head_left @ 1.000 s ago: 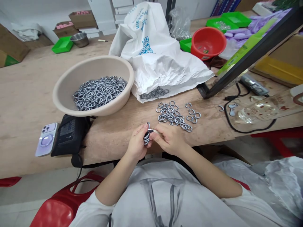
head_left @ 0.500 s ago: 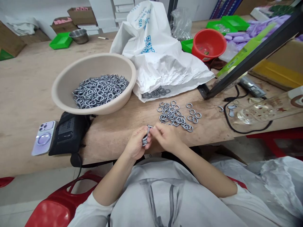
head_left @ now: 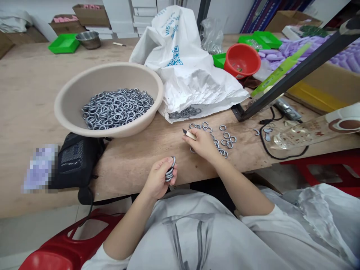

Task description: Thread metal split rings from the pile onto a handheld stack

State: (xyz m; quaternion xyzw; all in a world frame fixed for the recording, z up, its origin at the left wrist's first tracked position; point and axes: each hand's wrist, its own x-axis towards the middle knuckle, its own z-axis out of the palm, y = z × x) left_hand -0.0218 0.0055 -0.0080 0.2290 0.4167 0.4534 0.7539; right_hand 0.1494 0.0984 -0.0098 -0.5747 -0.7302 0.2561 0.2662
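Note:
Near the table's front edge, my left hand (head_left: 161,176) is closed around several grey metal rings (head_left: 169,173), stacked and poking out between thumb and fingers. To its upper right, my right hand (head_left: 203,143) grips a short cream-coloured tool with a dark, slanted tip (head_left: 190,134); the tip points left, and its exact kind is unclear. Beneath and beside that hand lies a loose pile of metal rings (head_left: 216,144), partly hidden by it. A few more rings (head_left: 225,135) are scattered just right of the pile. The hands are apart.
A beige basin (head_left: 67,116) full of rings stands left of a white sack (head_left: 197,82) with rings at its mouth. A black metal post (head_left: 281,86) slants at right, by a clear bottle (head_left: 300,137). A black pouch (head_left: 75,161) lies at left; a red bowl (head_left: 243,60) stands behind.
My hands have separated: the left has dropped slightly with its rings, and the right has moved up over the loose pile. The cream tool now shows clearly in my right hand.

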